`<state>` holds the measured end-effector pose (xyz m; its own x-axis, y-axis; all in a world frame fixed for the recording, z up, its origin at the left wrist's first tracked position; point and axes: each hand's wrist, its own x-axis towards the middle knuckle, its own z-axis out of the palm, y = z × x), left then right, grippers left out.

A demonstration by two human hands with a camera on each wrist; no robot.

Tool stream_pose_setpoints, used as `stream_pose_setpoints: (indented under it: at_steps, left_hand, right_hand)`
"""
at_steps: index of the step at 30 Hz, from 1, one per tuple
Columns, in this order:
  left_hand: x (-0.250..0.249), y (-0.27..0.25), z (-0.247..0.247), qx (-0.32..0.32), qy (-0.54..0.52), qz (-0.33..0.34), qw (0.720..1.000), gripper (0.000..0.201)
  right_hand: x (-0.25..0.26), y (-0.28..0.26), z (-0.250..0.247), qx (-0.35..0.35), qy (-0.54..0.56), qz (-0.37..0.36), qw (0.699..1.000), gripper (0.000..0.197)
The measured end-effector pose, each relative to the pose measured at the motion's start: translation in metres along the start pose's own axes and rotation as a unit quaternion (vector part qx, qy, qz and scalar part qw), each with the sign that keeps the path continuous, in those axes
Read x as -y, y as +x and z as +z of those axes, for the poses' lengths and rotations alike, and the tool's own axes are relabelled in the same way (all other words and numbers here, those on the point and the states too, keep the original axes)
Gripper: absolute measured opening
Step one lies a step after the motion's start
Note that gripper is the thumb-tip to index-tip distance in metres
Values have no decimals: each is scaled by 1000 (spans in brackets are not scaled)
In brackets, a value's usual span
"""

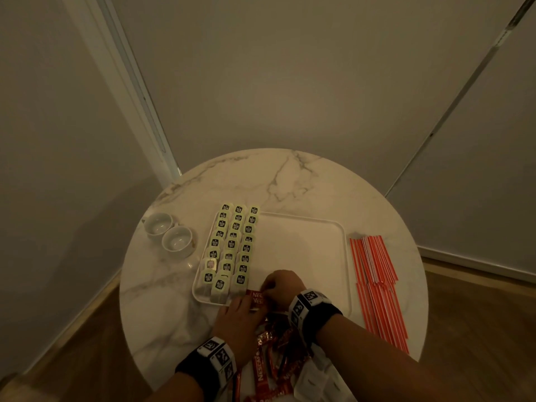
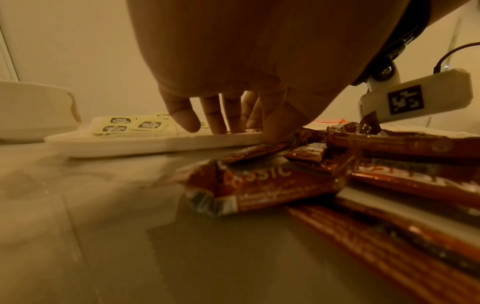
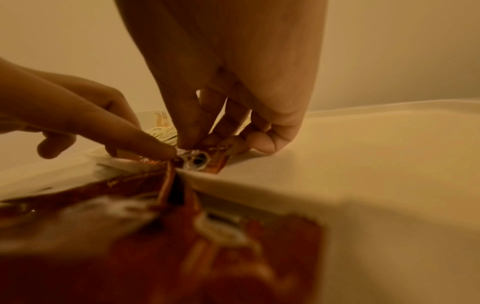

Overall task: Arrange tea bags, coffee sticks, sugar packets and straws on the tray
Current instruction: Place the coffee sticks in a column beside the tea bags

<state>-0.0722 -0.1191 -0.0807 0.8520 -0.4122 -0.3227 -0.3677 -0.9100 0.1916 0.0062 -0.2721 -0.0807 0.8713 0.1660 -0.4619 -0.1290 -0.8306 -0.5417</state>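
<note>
A white tray (image 1: 304,245) lies on a round marble table (image 1: 290,181), its left part filled with three columns of tea bags (image 1: 233,245). At the tray's near edge my right hand (image 1: 268,287) pinches the ends of a few red coffee sticks (image 1: 256,297) that lie over the rim. In the right wrist view its fingertips (image 3: 187,142) close on the sticks (image 3: 197,162). My left hand (image 1: 246,300) rests beside it with straight fingers (image 2: 215,123) pressing down on the sticks at the tray rim (image 2: 145,144). A loose pile of coffee sticks (image 1: 275,361) lies under both wrists.
Two white cups (image 1: 168,236) stand left of the tray. Red-and-white straws (image 1: 377,280) lie in a fan on the table right of the tray. White packets (image 1: 313,378) sit at the near edge beside the coffee pile. Walls close in behind the table.
</note>
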Motion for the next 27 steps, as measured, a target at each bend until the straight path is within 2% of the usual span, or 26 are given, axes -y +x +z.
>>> stream_pose_setpoints:
  at_steps: [3,6,9,12,16,21,27]
  left_hand:
    - [0,0,-2,-8,-10,2,1000,51]
    - [1,-1,-6,-9,-14,-10,1000,63]
    - [2,-2,-9,-32,-25,-17,999,75]
    - [5,-2,-9,-55,-41,-18,997,60]
    - [2,0,-1,-48,-83,10,995,38]
    - [-17,5,3,-20,-101,23,994,35]
    - [-25,4,-1,-27,-108,-9,994,27]
  right_hand:
    - [-2,-3,-5,-43,13,-5,999,20]
    - [-11,-10,-17,-87,53,-2,995,22]
    - [-26,-26,-29,-102,62,-6,993,21]
    - [-34,-49,-32,-69,33,-28,997,18]
    - [-36,-75,-12,7,-41,-79,996,28]
    - [-33,-79,12,1,-101,-88,991,34]
    - [-29,-77,15,-4,-82,-72,994,30]
